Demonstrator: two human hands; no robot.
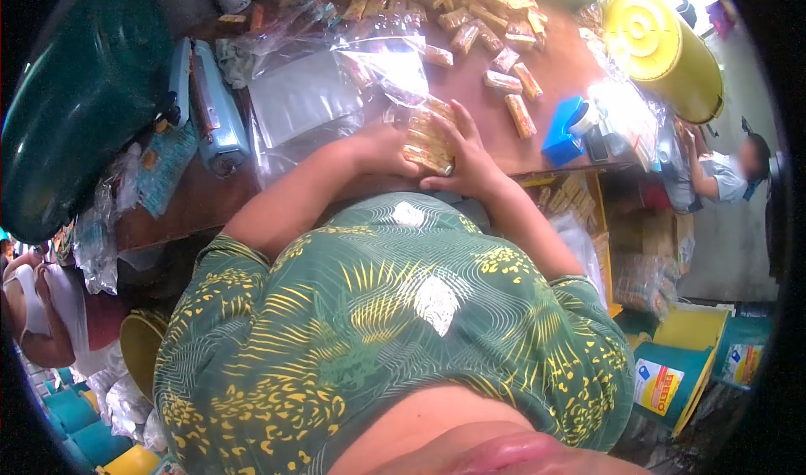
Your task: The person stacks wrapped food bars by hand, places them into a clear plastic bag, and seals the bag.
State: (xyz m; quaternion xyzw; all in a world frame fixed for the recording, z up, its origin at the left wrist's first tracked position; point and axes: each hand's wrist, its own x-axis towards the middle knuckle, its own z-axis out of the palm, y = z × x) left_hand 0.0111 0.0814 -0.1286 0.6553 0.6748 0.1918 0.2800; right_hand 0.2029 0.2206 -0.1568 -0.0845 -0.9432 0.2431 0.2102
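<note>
Brown table (558, 64), wrapped sticks (487, 7) heaped far side; yellow drum (663, 43) right; left hand (390, 148), right hand (470, 158) clasp stick bundle (426, 145).

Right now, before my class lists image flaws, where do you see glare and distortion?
Head view, top: white glare washes out part of the clear plastic; head view, top right: blown-out light near the yellow barrel; head view, upper centre: individual sticks in the packet are distinguishable; head view, edges: fisheye curvature with black corners.
</note>
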